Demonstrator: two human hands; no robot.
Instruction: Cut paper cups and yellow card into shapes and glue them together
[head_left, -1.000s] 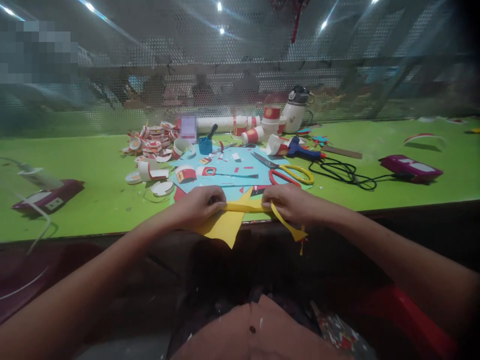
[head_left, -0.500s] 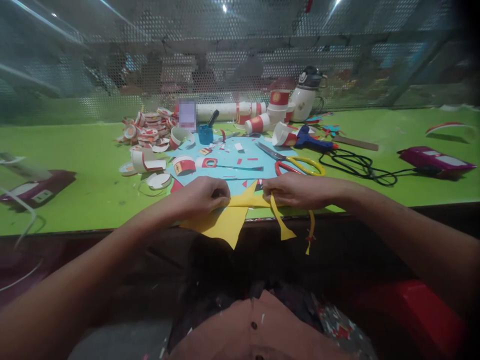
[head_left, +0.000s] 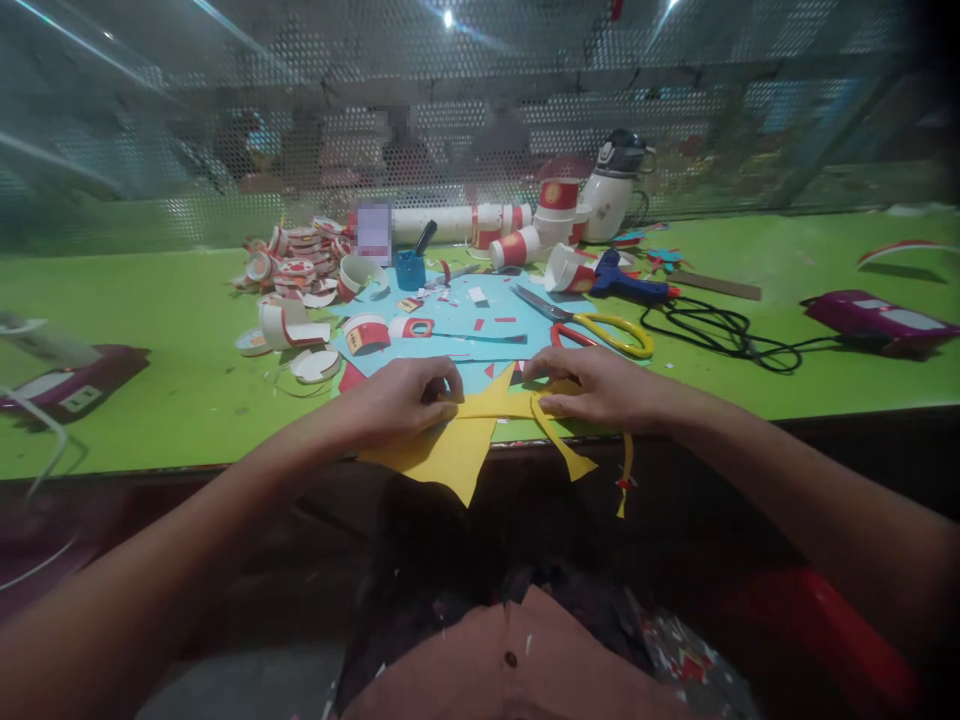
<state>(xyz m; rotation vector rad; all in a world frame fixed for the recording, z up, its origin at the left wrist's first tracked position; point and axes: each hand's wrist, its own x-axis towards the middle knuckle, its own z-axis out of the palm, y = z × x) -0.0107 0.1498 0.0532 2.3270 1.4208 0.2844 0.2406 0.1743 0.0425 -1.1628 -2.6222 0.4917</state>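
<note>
Yellow paper [head_left: 454, 455], folded into a narrow band along its upper side, lies across the near table edge, and a pointed piece of it hangs over. My left hand [head_left: 416, 395] pinches the left end of the band between thumb and fingers. At the band's right end, my right hand [head_left: 592, 385] has its thumb on the paper, its fingers curled above with a small gap. Below it dangle a thin yellow strip [head_left: 559, 445] and another strip [head_left: 627, 462] with a small red bit. Scissors [head_left: 611, 335] with red and yellow handles lie just beyond my right hand.
Blue paper [head_left: 450, 310] with scraps covers the middle of the green table. Around it are cut paper cups [head_left: 367, 333], a heap of red-and-white discs [head_left: 296, 260], a blue glue gun [head_left: 630, 285] with black cord, a purple box [head_left: 881, 320] and a white flask [head_left: 606, 200].
My right hand's fingers have lifted and spread a little from the thumb, showing more of the band. My left hand keeps its pinch; the hanging strips have shifted slightly right and down.
</note>
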